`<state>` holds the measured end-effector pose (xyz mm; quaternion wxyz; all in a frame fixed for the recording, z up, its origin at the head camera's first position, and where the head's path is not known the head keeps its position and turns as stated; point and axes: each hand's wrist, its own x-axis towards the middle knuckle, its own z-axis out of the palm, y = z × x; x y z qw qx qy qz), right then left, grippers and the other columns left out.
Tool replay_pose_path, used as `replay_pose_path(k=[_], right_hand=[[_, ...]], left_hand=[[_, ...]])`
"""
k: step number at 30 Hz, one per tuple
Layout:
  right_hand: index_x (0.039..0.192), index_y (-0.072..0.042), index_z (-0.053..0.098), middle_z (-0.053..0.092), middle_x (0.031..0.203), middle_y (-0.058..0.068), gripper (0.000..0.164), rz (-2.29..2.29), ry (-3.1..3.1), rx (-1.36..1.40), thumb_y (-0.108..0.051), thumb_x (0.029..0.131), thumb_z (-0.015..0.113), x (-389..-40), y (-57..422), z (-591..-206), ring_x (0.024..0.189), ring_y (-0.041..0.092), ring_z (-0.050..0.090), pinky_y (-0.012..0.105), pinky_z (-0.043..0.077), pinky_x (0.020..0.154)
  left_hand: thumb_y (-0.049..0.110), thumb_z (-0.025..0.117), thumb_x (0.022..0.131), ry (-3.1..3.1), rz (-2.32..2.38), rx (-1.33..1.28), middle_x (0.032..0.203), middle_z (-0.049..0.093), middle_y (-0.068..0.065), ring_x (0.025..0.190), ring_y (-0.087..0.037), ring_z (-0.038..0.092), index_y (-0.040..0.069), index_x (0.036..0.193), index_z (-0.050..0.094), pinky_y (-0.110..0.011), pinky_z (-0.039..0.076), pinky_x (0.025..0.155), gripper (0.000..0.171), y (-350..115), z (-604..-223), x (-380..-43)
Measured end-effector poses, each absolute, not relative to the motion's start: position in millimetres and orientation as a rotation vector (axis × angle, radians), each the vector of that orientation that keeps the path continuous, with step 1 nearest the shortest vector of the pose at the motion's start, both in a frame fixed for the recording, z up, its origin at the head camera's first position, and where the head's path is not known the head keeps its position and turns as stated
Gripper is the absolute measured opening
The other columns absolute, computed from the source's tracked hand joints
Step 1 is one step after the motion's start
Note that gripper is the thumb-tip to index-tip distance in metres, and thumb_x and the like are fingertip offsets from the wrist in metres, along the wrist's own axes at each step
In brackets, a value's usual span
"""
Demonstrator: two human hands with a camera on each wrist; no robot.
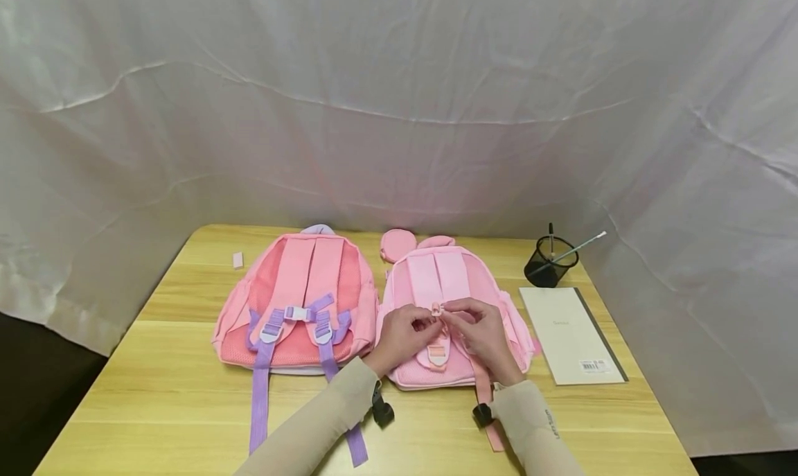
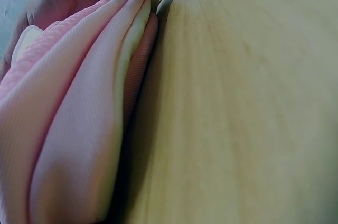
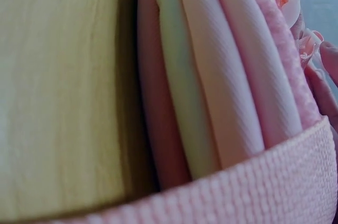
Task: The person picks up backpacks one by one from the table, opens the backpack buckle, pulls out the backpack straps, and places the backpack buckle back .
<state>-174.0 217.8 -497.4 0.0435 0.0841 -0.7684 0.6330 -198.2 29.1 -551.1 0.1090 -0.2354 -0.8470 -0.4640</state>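
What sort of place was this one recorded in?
Probably a curtained-off recording booth: grey-white fabric hangs behind and on both sides of a wood-grain table, with two pink backpacks laid side by side on it.

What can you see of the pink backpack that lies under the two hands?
The pink backpack lies on the table, strap side up, its handle at the far end. It looks like soft padded fabric, with light pink shoulder straps and a pale yellowish band along its side. The left hand and right hand pinch a small buckle at its middle. A salmon webbing strap runs past its near edge onto the table; its front is hidden.
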Motion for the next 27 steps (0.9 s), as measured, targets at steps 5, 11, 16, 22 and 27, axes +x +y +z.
replay_pose_path(k=[5,11,16,22,27], right_hand=[[0.102,0.0,0.078,0.076,0.11,0.019,0.013,1.899,-2.337,0.313,-0.005,0.09,0.079,-178,220,-509,0.098,0.004,0.07,0.016,0.056,0.077],[0.102,0.0,0.079,0.077,0.109,0.016,0.013,1.894,-2.239,0.38,-0.002,0.089,0.08,-184,225,-524,0.104,0.007,0.07,0.019,0.055,0.091],[0.102,-0.001,0.079,0.077,0.107,0.015,0.013,1.882,-2.194,0.409,-0.003,0.089,0.08,-184,226,-525,0.106,0.01,0.07,0.02,0.055,0.094],[0.102,0.002,0.078,0.077,0.106,0.015,0.013,1.876,-2.223,0.376,0.0,0.089,0.079,-184,225,-522,0.104,0.006,0.07,0.019,0.055,0.091],[0.1,0.003,0.077,0.077,0.105,0.019,0.011,1.879,-2.236,0.366,0.001,0.089,0.078,-179,220,-510,0.101,0.005,0.07,0.018,0.055,0.079]], left_hand=[[0.025,0.08,0.089,-2.481,-1.36,-0.709,0.078,0.068,0.01,0.073,0.0,0.057,0.025,0.085,0.082,-0.02,0.047,0.069,0.004,29,-551,-199],[0.024,0.082,0.086,-2.486,-1.346,-0.722,0.077,0.068,0.011,0.072,0.001,0.057,0.024,0.08,0.08,-0.018,0.047,0.068,0.006,30,-551,-200],[0.024,0.082,0.085,-2.482,-1.348,-0.725,0.076,0.068,0.011,0.072,0.001,0.057,0.024,0.079,0.079,-0.018,0.047,0.068,0.007,30,-552,-200],[0.024,0.077,0.087,-2.503,-1.319,-0.688,0.074,0.066,0.013,0.07,0.003,0.056,0.024,0.083,0.073,-0.018,0.046,0.067,0.006,32,-555,-202],[0.021,0.073,0.089,-2.525,-1.321,-0.654,0.074,0.065,0.015,0.065,0.003,0.054,0.024,0.106,0.071,-0.019,0.045,0.064,0.018,32,-554,-201]])
